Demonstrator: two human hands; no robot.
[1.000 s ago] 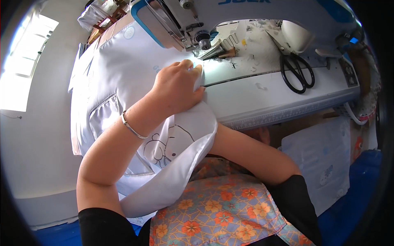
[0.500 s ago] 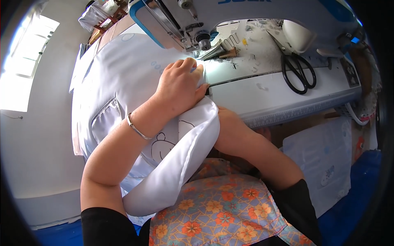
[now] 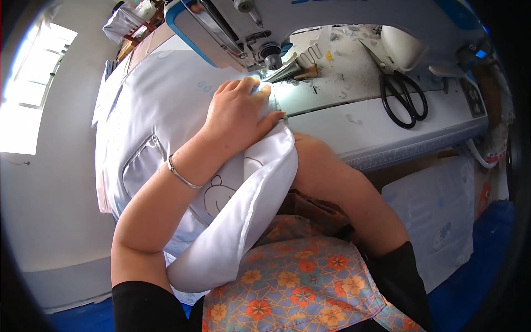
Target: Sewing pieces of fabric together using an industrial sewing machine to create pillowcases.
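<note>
A white fabric piece [image 3: 166, 91] with printed drawings is spread over the bed of a sewing machine [image 3: 354, 16]. My left hand [image 3: 238, 110] lies on it palm down, fingers stretched toward the lit spot below the needle area and thumb apart at the fabric's right edge. The presser foot and needle tip are hard to make out behind my fingertips. A fold of the fabric hangs toward my lap, over the floral apron [image 3: 298, 282]. My right hand [image 3: 307, 152] is by the table's front edge, behind this fold; its fingers are hidden.
Black-handled scissors [image 3: 406, 99] lie on the machine bed to the right. Lint, thread scraps and small metal tools [image 3: 293, 69] sit behind the needle area. A ruler strip [image 3: 398, 155] runs along the front edge. Another printed fabric piece [image 3: 426, 210] hangs below at right.
The view has shifted slightly. My left hand and the fabric under it have moved very little, and the fold's upper corner sits slightly higher by my thumb. My right hand stays behind the fold.
</note>
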